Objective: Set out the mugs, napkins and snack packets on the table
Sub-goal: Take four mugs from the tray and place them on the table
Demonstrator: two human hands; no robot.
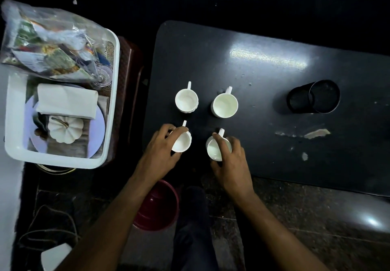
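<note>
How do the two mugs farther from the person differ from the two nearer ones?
The two far mugs stand free on the black table, untouched, rims fully visible. The near mugs are each gripped: the left hand wraps one, the right hand the other, fingers partly covering their rims. All four are white, upright, look empty, handles pointing away from the person.

Glossy ceramic mugs (186,101); chipped semi-gloss table (274,133); white plastic tray (110,93).

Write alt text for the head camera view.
Two hands, left hand and right hand, each grip a white mug on a black table, near two more mugs. A white tray alongside holds napkins and a bag of snack packets.
</note>
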